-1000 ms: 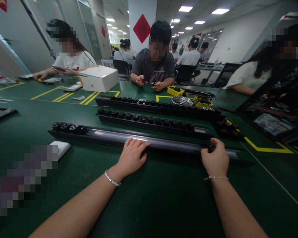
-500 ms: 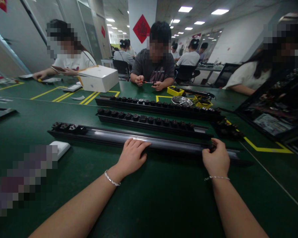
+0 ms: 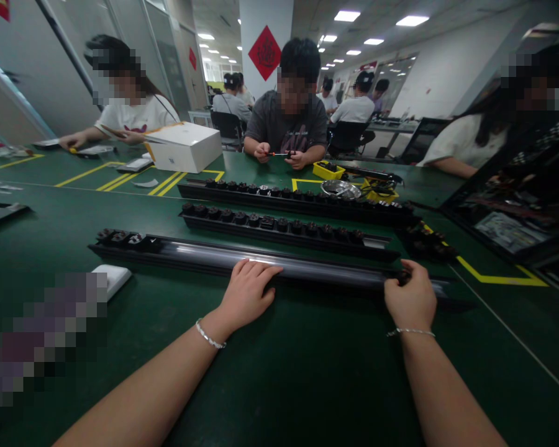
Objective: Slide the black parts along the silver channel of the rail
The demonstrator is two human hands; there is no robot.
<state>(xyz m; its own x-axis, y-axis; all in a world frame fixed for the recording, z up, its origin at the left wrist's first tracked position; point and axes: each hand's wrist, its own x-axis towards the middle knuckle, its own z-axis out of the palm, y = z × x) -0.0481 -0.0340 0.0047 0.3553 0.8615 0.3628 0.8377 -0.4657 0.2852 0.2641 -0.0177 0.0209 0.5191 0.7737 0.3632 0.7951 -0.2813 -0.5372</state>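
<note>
A long black metal channel [image 3: 326, 271] lies across the table in front of me, with several black socket modules [image 3: 119, 236] seated at its left end. On the channel's near edge rests my left hand [image 3: 249, 292], fingers stretched over the rim and thumb apart. Toward the right end, my right hand [image 3: 410, 298] is closed, thumb and index finger around a small black socket module [image 3: 404, 277] in the channel, mostly hidden by the fingers. Behind lie a second channel [image 3: 289, 231] and a third channel [image 3: 298, 202], both lined with black sockets.
Loose black parts [image 3: 426, 242] lie at the right. Farther back are a metal bowl [image 3: 341, 189], yellow bins [image 3: 328, 169] and a white box [image 3: 186, 146]. A co-worker [image 3: 286, 118] sits opposite holding a screwdriver. A dark rack [image 3: 512, 211] stands right; a white-ended object [image 3: 114, 279] lies left.
My right hand has shifted slightly to the right along the channel, with the socket module between its fingers. My left hand stays in place.
</note>
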